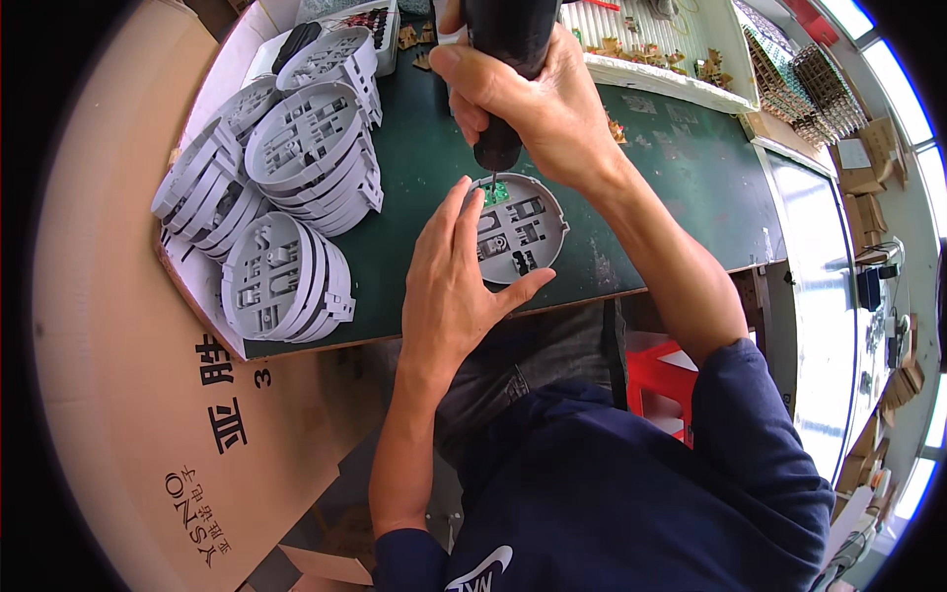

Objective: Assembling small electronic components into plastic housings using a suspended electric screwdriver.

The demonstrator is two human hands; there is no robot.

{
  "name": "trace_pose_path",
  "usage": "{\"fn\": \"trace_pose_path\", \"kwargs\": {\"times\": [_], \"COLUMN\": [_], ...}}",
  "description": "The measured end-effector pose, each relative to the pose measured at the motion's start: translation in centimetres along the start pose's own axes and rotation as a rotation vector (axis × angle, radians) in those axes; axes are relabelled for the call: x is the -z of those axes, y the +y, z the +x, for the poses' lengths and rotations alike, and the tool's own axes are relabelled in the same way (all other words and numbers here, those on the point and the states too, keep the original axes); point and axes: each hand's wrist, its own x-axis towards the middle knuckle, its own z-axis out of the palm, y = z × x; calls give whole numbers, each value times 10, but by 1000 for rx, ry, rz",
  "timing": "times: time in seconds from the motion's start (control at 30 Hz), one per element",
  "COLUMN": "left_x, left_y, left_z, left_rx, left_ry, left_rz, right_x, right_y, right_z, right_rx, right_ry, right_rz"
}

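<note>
My right hand (538, 99) is wrapped around a black electric screwdriver (508, 39) held upright, its bit pointing down. The bit's tip meets a small green circuit board (496, 193) at the far side of a round grey plastic housing (538, 259). That housing lies on the green worktable with its moulded inner side up. Spread over its left and near rim, my left hand (454, 261) rests with the thumb apart from the fingers, steadying the part against the table.
Stacks of similar grey housings (306, 148) stand at the table's left, beside a tall cardboard sheet (128, 375). A white tray (681, 89) with small brass-coloured parts sits at the back right, and another white tray (385, 49) at the back left. A red stool (661, 380) shows below the table.
</note>
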Motion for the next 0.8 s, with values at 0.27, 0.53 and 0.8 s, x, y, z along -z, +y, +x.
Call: {"fn": "trace_pose_path", "kwargs": {"times": [0.27, 0.53, 0.8], "left_x": [0, -1, 4], "left_y": [-1, 1, 4], "left_z": [2, 2, -2], "left_rx": [-13, -11, 28], "left_ry": [9, 17, 121], "left_rz": [0, 8, -208], "right_x": [-1, 2, 30], "right_y": [2, 13, 39], "right_z": [1, 6, -43], "right_rx": [-27, 55, -58], "right_ry": [-74, -93, -93], "right_rz": [25, -130, -637]}}
